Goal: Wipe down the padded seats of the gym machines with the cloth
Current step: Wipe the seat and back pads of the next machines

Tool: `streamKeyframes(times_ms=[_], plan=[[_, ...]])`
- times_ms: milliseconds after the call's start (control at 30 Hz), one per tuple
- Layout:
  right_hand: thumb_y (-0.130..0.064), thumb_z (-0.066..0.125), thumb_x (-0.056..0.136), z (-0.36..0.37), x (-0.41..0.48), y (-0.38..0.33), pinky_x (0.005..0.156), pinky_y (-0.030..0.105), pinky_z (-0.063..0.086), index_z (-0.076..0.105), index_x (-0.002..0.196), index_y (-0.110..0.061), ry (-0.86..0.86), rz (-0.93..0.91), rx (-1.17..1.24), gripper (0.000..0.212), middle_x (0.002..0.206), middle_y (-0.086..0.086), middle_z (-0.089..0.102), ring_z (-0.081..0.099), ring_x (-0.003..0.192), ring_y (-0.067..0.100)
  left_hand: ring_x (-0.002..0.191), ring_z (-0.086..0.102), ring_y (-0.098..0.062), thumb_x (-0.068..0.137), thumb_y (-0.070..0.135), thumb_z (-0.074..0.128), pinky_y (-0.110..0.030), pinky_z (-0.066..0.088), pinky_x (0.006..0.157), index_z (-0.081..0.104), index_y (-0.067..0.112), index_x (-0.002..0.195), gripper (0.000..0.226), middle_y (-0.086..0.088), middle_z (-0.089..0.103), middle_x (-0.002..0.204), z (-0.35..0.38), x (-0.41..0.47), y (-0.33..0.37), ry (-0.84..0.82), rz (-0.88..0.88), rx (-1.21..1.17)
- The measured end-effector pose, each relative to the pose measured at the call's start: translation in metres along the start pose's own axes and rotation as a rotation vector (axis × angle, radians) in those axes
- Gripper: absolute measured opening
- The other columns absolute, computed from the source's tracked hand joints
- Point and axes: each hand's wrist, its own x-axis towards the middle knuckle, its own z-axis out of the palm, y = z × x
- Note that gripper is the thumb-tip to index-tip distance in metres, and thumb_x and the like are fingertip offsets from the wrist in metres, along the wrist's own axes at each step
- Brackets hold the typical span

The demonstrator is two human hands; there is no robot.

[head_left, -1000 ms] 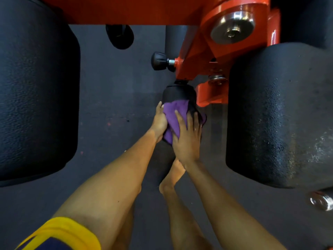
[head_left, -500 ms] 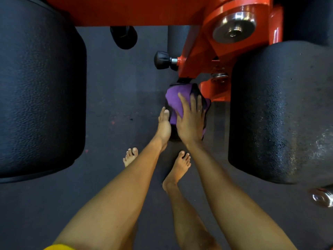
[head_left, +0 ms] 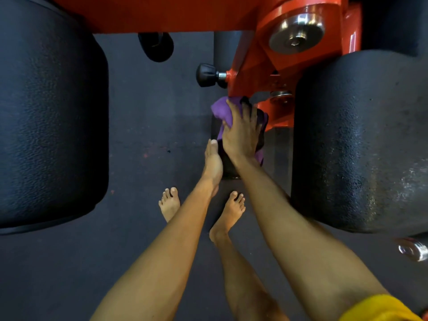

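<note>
From the head camera, looking straight down, the right hand [head_left: 242, 135] lies on a purple cloth [head_left: 220, 110] and presses it on a small black pad [head_left: 228, 167] that hangs under the red frame [head_left: 162, 12] of the machine. The fingers [head_left: 231, 112] of this hand are spread and almost straight, pointing toward the frame, and the thumb pushes into a fold of the cloth at the left side. The cloth covers the upper part of the small pad, just below the frame, and one end of it shows at the right of the wrist. The left hand [head_left: 213, 163] is seen from its edge and rests against the left side of the same pad, thumb straight; its fingers are hidden, so I cannot tell whether they grip the pad. A black knob [head_left: 206, 75] sticks out of the frame just above the cloth. One large black pad [head_left: 51, 117] fills the left side and another large black pad [head_left: 359, 140] fills the right side. Below the arms, two bare feet [head_left: 170, 202] stand on the dark floor [head_left: 150, 126]. A yellow sleeve [head_left: 379, 309] shows at the bottom right.
</note>
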Motion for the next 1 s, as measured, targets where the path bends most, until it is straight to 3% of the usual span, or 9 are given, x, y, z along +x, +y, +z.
streamKeyframes(times_ms=[133, 267, 400, 467, 533, 600, 667, 767, 1000], plan=[[-0.020, 0.058, 0.094, 0.001, -0.062, 0.017, 0.122, 0.064, 0.019, 0.036, 0.158, -0.028, -0.073, -0.094, 0.013, 0.068, 0.167, 0.012, 0.025, 0.008, 0.157, 0.037, 0.113, 0.066, -0.015, 0.108, 0.055, 0.018, -0.033, 0.048, 0.104, 0.061, 0.017, 0.135, 0.064, -0.006, 0.073, 0.115, -0.004, -0.028, 0.038, -0.092, 0.009, -0.067], [-0.016, 0.062, 0.093, 0.003, -0.134, 0.042, 0.122, 0.063, 0.022, 0.035, 0.160, -0.027, -0.154, -0.067, 0.080, 0.073, 0.167, 0.012, 0.022, 0.006, 0.157, 0.036, 0.116, 0.066, -0.024, 0.104, 0.064, 0.013, -0.042, 0.044, 0.113, 0.060, 0.012, 0.134, 0.075, -0.013, 0.071, 0.121, -0.006, -0.011, 0.056, -0.095, -0.096, -0.101], [-0.014, 0.064, 0.094, 0.002, -0.101, 0.027, 0.124, 0.061, 0.018, 0.037, 0.157, -0.030, -0.088, 0.031, 0.113, 0.071, 0.167, 0.011, 0.025, 0.008, 0.157, 0.035, 0.109, 0.069, -0.027, 0.099, 0.072, 0.017, -0.039, 0.051, 0.102, 0.063, 0.007, 0.131, 0.086, -0.017, 0.073, 0.114, 0.009, -0.020, 0.050, -0.111, -0.152, -0.155], [-0.020, 0.062, 0.096, 0.000, -0.061, 0.015, 0.124, 0.059, 0.018, 0.036, 0.157, -0.031, -0.047, 0.039, 0.084, 0.068, 0.167, 0.010, 0.025, 0.010, 0.157, 0.035, 0.107, 0.070, -0.017, 0.102, 0.067, 0.015, -0.032, 0.054, 0.090, 0.064, 0.017, 0.129, 0.075, -0.007, 0.075, 0.111, 0.013, -0.029, 0.045, -0.103, -0.083, -0.144], [-0.023, 0.063, 0.096, 0.000, -0.031, 0.009, 0.123, 0.059, 0.020, 0.039, 0.156, -0.029, -0.027, 0.002, 0.042, 0.065, 0.166, 0.011, 0.028, 0.012, 0.156, 0.036, 0.084, 0.070, -0.003, 0.104, 0.063, 0.014, -0.024, 0.053, 0.074, 0.065, 0.030, 0.107, 0.061, 0.009, 0.075, 0.088, 0.015, -0.043, 0.047, -0.105, -0.075, -0.162], [-0.021, 0.065, 0.094, 0.000, -0.027, 0.011, 0.122, 0.061, 0.021, 0.041, 0.155, -0.027, -0.029, -0.025, 0.035, 0.066, 0.165, 0.012, 0.030, 0.014, 0.156, 0.038, 0.077, 0.067, -0.001, 0.104, 0.062, 0.013, -0.023, 0.051, 0.068, 0.063, 0.033, 0.113, 0.058, 0.012, 0.071, 0.086, 0.009, -0.047, 0.048, -0.089, -0.059, -0.156], [-0.016, 0.066, 0.092, 0.001, -0.053, 0.018, 0.122, 0.062, 0.021, 0.038, 0.157, -0.027, -0.038, -0.065, 0.026, 0.072, 0.167, 0.012, 0.026, 0.010, 0.157, 0.038, 0.091, 0.069, -0.005, 0.102, 0.066, 0.010, -0.024, 0.054, 0.073, 0.052, 0.026, 0.142, 0.070, 0.003, 0.072, 0.111, 0.003, -0.036, 0.053, -0.094, -0.029, -0.121], [-0.014, 0.068, 0.088, 0.005, -0.113, 0.036, 0.120, 0.065, 0.024, 0.037, 0.158, -0.027, -0.057, -0.116, 0.036, 0.078, 0.167, 0.010, 0.024, 0.009, 0.156, 0.038, 0.124, 0.061, -0.025, 0.098, 0.073, 0.009, -0.039, 0.050, 0.102, 0.036, 0.019, 0.155, 0.084, -0.013, 0.058, 0.142, -0.004, -0.023, 0.068, -0.103, -0.088, -0.133], [-0.018, 0.064, 0.093, 0.004, -0.061, 0.021, 0.124, 0.061, 0.017, 0.037, 0.157, -0.029, -0.017, -0.048, 0.047, 0.071, 0.168, 0.011, 0.024, 0.010, 0.157, 0.036, 0.106, 0.068, -0.025, 0.097, 0.074, 0.011, -0.042, 0.048, 0.105, 0.057, 0.014, 0.136, 0.086, -0.017, 0.068, 0.125, 0.012, -0.035, 0.071, -0.068, -0.102, -0.113]])
